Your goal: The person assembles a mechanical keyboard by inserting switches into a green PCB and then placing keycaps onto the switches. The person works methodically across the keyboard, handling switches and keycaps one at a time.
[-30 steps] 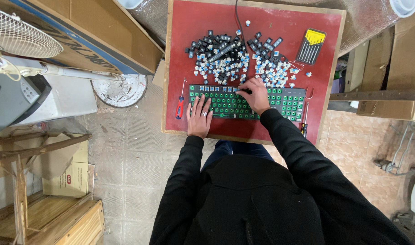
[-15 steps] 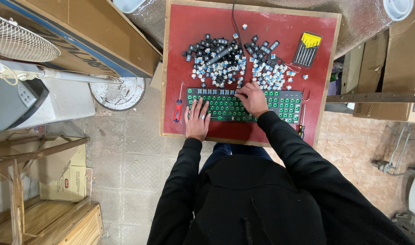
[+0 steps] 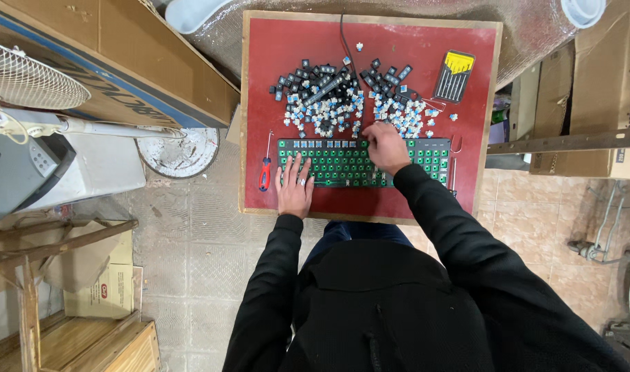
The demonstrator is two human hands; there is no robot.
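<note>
Seen from directly above by the head camera, a small square table topped in red [image 3: 466, 172] stands on a pale tiled floor, with cardboard boxes [image 3: 122, 62] to one side, a white fan [image 3: 25, 76] at the far left and wooden crates [image 3: 87, 344] lower down. This is the only view.

A person in a black long-sleeved top leans over the table. Across its near half lies a keyboard [image 3: 342, 162] stripped of almost all its caps, so rows of green switches show. Only a few caps sit along its top row. Beyond it, touching its far edge, is a loose heap of keycaps [image 3: 328, 103], black and pale blue-white, spread across the middle of the table; a dark cable runs from the heap to the far edge.

The left hand [image 3: 295, 186] lies flat and open, fingers spread, on the keyboard's left end, holding nothing and seeming to steady it. The right hand [image 3: 385, 146] rests curled at the keyboard's upper middle, fingertips at the edge of the heap; whether it pinches a cap cannot be told.

A red-handled screwdriver [image 3: 264, 169] lies just left of the keyboard. A case of small tools with a yellow end [image 3: 454, 76] sits at the far right.

Judging by the nearly bare board and the full heap, nearly every cap is off.
</note>
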